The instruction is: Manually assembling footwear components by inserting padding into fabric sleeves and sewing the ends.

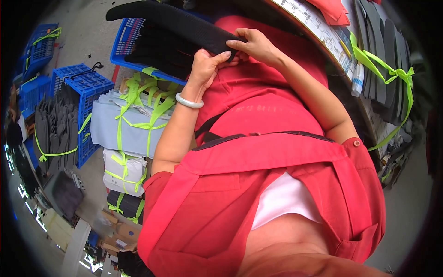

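A long black curved foam piece [170, 21] stretches from the upper left toward the middle top. My left hand [205, 69], with a pale bangle on the wrist, grips its right end from below. My right hand [254, 45] pinches the same end from the right, fingers over its edge. Both hands hold it above my red apron [258, 111], over a blue crate [127, 39] stacked with more black pieces.
Blue crates [80, 83] with grey pieces stand at left. Grey and white bundles [122, 124] tied with green straps lie beside me. At upper right a table edge [323, 32] carries papers, and dark sheets [387, 60] tied with green strap lean beyond it.
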`<action>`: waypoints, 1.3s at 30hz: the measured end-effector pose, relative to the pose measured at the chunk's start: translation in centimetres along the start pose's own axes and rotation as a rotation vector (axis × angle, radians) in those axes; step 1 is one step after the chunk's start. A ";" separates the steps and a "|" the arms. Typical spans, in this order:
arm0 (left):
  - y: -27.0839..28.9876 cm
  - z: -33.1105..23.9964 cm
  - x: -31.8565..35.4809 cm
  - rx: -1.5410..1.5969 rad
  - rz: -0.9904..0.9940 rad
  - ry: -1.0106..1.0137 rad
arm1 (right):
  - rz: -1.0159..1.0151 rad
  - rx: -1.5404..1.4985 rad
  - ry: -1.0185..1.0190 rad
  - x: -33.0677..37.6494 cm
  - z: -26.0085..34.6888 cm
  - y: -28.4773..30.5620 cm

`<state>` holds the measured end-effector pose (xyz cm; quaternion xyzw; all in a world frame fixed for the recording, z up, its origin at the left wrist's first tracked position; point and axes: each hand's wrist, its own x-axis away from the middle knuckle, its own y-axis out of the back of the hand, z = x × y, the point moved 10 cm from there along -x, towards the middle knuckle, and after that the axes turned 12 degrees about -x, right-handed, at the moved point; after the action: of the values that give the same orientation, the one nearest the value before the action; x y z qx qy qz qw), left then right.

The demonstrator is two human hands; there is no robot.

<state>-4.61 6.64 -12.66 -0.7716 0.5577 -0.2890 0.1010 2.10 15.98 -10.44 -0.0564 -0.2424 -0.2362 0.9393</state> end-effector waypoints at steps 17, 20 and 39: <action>22.2 -0.8 -4.2 0.390 -0.524 -0.107 | 0.153 0.064 -0.049 4.3 -0.4 -1.9; 29.4 -3.2 -3.4 0.316 -0.564 -0.140 | 0.147 0.069 -0.179 6.6 -1.5 -0.2; 16.4 11.6 -1.1 0.345 -0.343 0.237 | 0.020 -0.081 -0.039 -3.7 -1.1 -3.1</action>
<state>-11.56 -0.13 -30.32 -0.7870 0.3693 -0.4808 0.1146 -1.76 14.57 -13.17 -0.1012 -0.2504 -0.2352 0.9337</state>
